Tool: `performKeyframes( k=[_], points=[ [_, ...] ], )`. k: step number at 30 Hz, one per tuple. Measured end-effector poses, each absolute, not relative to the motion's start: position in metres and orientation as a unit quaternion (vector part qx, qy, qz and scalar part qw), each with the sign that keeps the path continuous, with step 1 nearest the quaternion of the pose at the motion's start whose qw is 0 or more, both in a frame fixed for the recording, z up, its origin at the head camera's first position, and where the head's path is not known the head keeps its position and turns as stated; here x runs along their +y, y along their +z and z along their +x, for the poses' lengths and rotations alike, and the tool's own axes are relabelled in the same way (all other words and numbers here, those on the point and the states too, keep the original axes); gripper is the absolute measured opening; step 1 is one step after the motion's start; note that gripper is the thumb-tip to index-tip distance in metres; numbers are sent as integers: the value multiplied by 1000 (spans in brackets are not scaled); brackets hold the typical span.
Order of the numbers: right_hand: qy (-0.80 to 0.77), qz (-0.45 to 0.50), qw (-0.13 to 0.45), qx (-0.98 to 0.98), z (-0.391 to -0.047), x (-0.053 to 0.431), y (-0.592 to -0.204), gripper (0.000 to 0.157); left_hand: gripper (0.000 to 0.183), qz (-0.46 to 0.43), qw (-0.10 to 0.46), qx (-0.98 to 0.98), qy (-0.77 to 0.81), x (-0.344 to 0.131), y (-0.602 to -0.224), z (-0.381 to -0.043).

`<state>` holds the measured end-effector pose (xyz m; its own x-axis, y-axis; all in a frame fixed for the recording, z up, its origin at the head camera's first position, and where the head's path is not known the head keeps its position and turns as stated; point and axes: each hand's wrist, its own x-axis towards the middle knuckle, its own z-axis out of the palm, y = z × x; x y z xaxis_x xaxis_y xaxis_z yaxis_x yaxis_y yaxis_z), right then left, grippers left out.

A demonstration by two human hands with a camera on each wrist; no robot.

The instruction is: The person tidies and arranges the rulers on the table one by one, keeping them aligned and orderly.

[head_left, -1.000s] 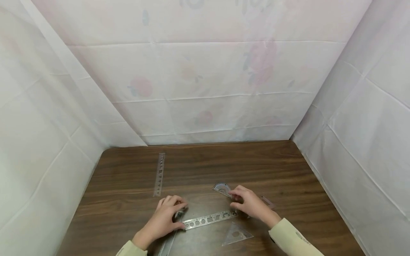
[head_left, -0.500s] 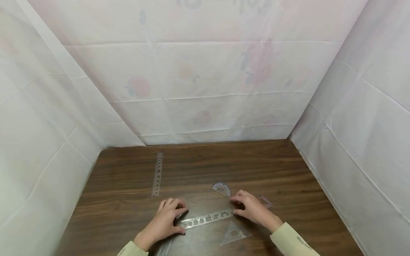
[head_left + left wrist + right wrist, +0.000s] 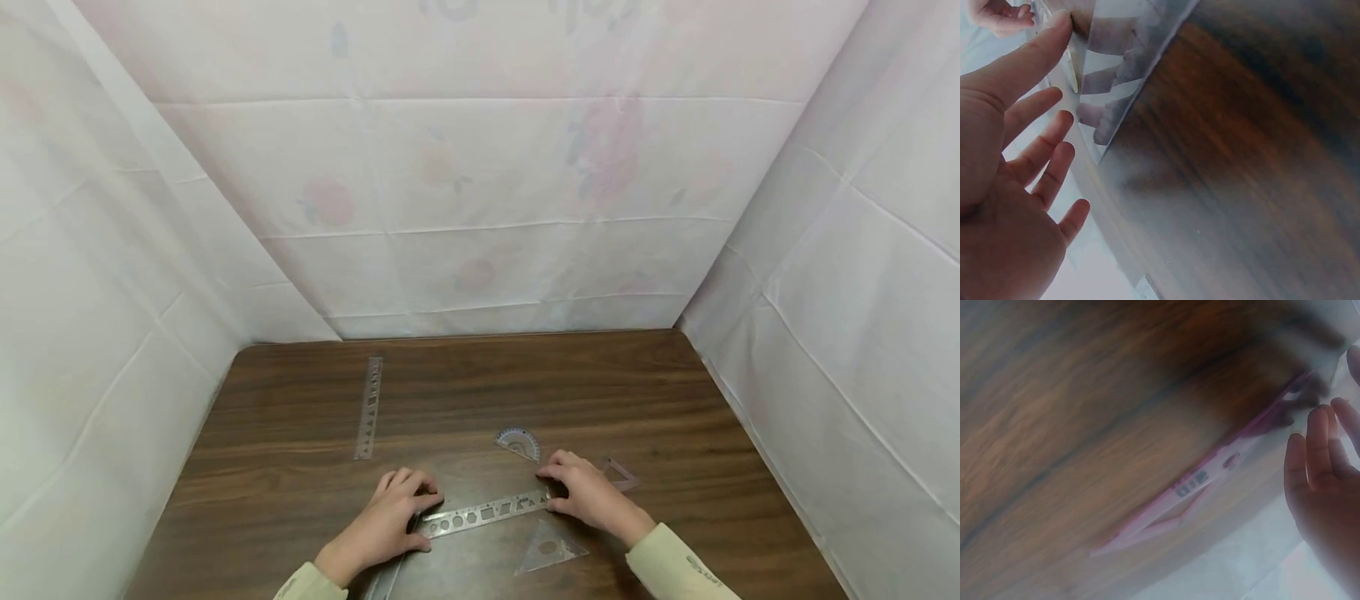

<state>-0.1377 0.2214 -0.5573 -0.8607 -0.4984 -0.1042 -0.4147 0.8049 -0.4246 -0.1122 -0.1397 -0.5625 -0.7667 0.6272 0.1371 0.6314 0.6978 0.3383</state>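
A clear stencil ruler with cut-out shapes lies slantwise between the two hands in the head view. My left hand is at its left end, over a second clear ruler. Thumb and fingers are spread apart there, and the left wrist view shows the fingers loosely extended. At the stencil ruler's right end is my right hand, its thumb touching or very near that end. Its fingers look relaxed in the right wrist view. A protractor lies just beyond the right fingertips.
A clear triangle lies in front of the stencil ruler. A pinkish triangle lies right of the right hand. Another clear ruler lies farther back on the left of the wooden table. White cloth walls enclose it.
My right hand has drawn back from the protractor's edge to the stencil ruler's right end. The left hand stays at the other end, with hardly any shift.
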Motion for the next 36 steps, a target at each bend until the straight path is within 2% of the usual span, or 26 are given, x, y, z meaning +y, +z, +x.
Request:
performKeyframes(
  k=[6, 12, 17, 24, 29, 36],
  points=[
    [-196, -248, 95, 944, -139, 219, -560, 42, 57, -362, 18, -913, -186, -140, -565, -112],
    [-199, -262, 79, 941, -141, 219, -565, 30, 49, -376, 39, -908, -183, -140, -567, -114],
    [-196, -277, 64, 938, -143, 220, -568, 25, 45, -367, 11, -908, -200, -139, -565, -115],
    [-183, -300, 58, 935, -143, 224, -568, 25, 38, -358, -16, -903, -236, -139, -563, -117],
    [-185, -305, 49, 933, -145, 226, -561, 24, 32, -348, -54, -896, -269, -141, -556, -123],
    [-180, -323, 18, 929, -154, 229, -545, 24, 32, -351, -44, -893, -278, -142, -539, -133]
  ],
)
